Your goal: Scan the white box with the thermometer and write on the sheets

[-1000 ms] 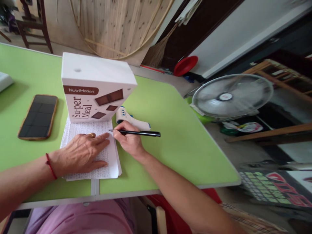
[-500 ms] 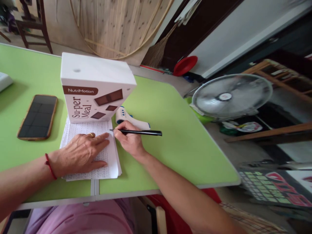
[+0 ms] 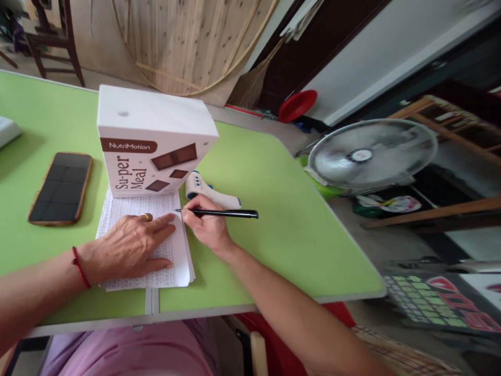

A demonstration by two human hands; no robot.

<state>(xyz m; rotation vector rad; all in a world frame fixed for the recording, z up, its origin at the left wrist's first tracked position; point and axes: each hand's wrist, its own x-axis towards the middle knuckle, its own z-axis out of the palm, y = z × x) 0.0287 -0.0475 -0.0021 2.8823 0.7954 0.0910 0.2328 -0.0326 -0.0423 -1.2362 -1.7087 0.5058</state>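
My left hand (image 3: 135, 245) lies flat on a stack of handwritten paper sheets (image 3: 180, 271), fingers stretched out and a ring on one of them. It covers much of the writing. My right hand (image 3: 207, 224) pinches a black pen (image 3: 235, 213), whose tip points at the paper's right edge beside my left fingertips. Behind the hands a white carton (image 3: 156, 112) marked "NutriMotion Su-per Meal" stands upright at the top of the sheets. Just beyond my right hand lies a white and blue handheld thermometer (image 3: 215, 197), partly hidden by the hand and carton.
A phone (image 3: 60, 188) in a brown-edged case lies on the green table (image 3: 274, 250), left of the carton. Part of a white object (image 3: 8, 130) shows at the left edge. Past the table's right side stands a fan (image 3: 371, 154); a red basin (image 3: 297, 106) is farther back.
The pen and my right fingers have shifted very slightly left. My left hand, the paper and the carton look the same.
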